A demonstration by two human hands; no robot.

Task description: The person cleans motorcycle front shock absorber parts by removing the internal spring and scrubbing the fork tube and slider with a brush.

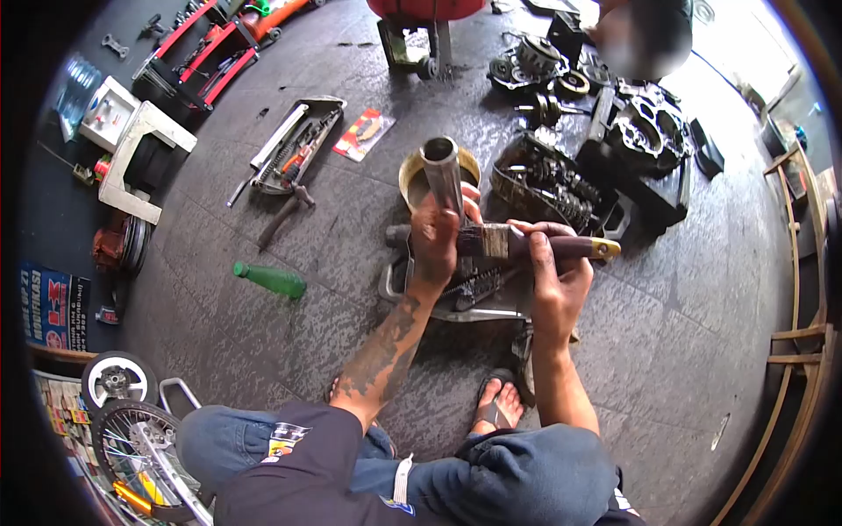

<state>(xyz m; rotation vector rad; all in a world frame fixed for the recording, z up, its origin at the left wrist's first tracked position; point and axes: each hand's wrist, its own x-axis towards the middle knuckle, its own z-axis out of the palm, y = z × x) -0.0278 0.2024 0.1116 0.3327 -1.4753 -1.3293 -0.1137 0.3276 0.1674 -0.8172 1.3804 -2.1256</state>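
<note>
My left hand (434,241) is wrapped round a hollow metal tube (445,175), its open end tilted up toward the camera. In my right hand (560,276) is a paintbrush (570,246) with a dark handle and a yellow tip, its bristle end pointing left against or very close to the tube and my left fingers. Whether the bristles touch the tube I cannot tell. Behind the tube stands a round yellowish pan (407,180), partly hidden. Below both hands lies a metal-rimmed tray (481,315) with dark parts in it.
Engine parts (545,186) and a large engine case (649,131) lie at the right. Left of me are a green bottle (269,279), a hammer (287,215), a tool tray (298,145) and a packet (363,134). Another person (645,35) is at the far right.
</note>
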